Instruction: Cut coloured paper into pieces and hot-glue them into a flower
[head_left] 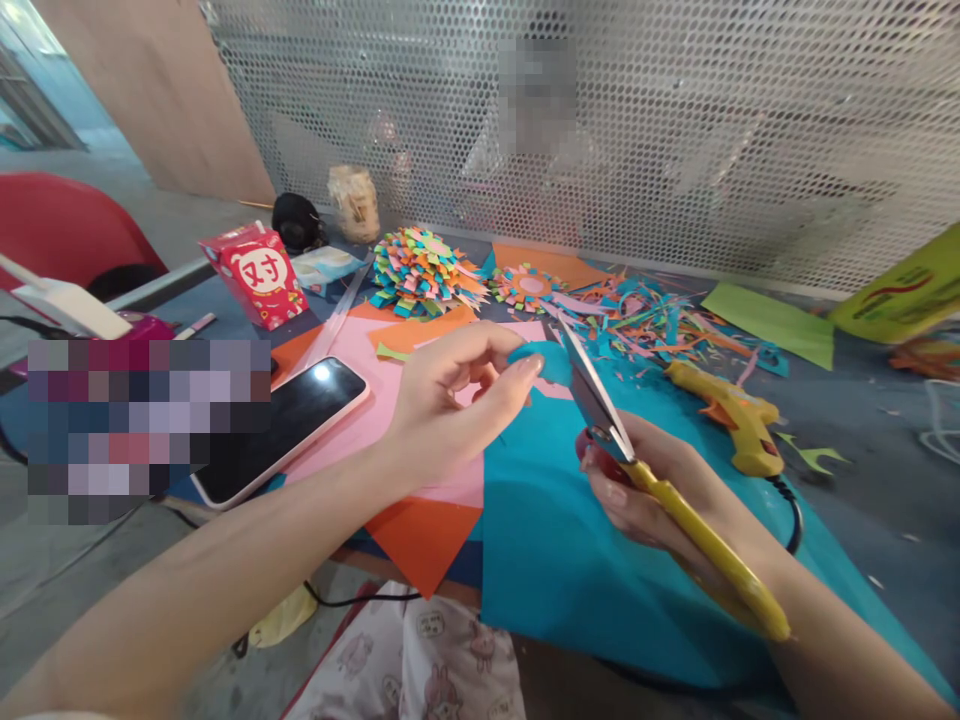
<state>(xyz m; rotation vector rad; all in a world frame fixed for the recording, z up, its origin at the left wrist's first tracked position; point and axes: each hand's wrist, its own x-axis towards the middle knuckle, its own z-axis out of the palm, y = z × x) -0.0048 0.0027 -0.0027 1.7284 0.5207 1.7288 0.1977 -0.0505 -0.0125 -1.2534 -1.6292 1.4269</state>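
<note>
My left hand pinches a small piece of blue paper between thumb and fingers. Yellow-handled scissors are gripped in my right hand, with their blades pointing up and away beside that piece. Whether the blades touch the paper's edge I cannot tell. Beneath both hands lie a large blue sheet and a pink sheet. An orange sheet sticks out at the table's front edge. A yellow hot glue gun rests on the blue material to the right.
Behind the hands sit a multicoloured fringed paper ball, a flat paper flower and a heap of paper shreds. A phone, a red snack packet and a jar stand left. A green sheet and a yellow-green bottle lie right. Perforated metal mesh borders the back.
</note>
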